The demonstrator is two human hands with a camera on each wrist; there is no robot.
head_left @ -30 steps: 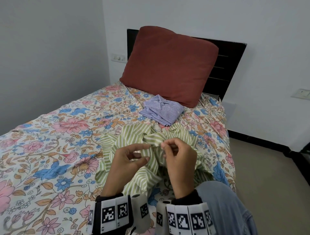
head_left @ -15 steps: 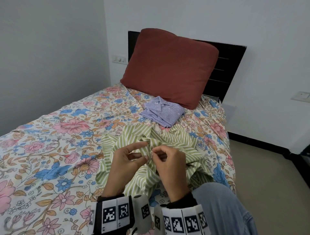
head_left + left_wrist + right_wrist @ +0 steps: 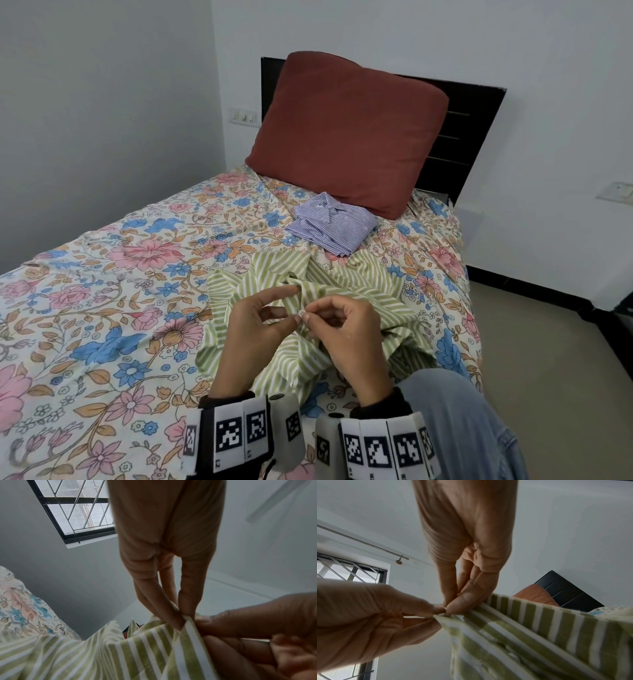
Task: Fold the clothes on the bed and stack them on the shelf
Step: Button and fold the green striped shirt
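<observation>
Two hands pinch the edge of a green-striped shirt above a floral bedsheet.

The left hand [image 3: 255,322] and right hand [image 3: 346,329] meet fingertip to fingertip, each pinching a raised fold of the green-and-white striped shirt [image 3: 363,291] between thumb and fingers; a small pale button [image 3: 301,312] shows at the contact point. The thin woven cloth lies crumpled and unfolded on the near edge of the bed [image 3: 102,274]. Behind it, a blue-striped shirt [image 3: 330,224], folded into a flat rectangle, touches a plump rust-red pillow [image 3: 346,137] leaning against the dark slatted headboard [image 3: 476,113]. The striped shirt's lower part is hidden by the wrists and a denim-clad knee [image 3: 455,411]; the shelf lies outside every view.
</observation>
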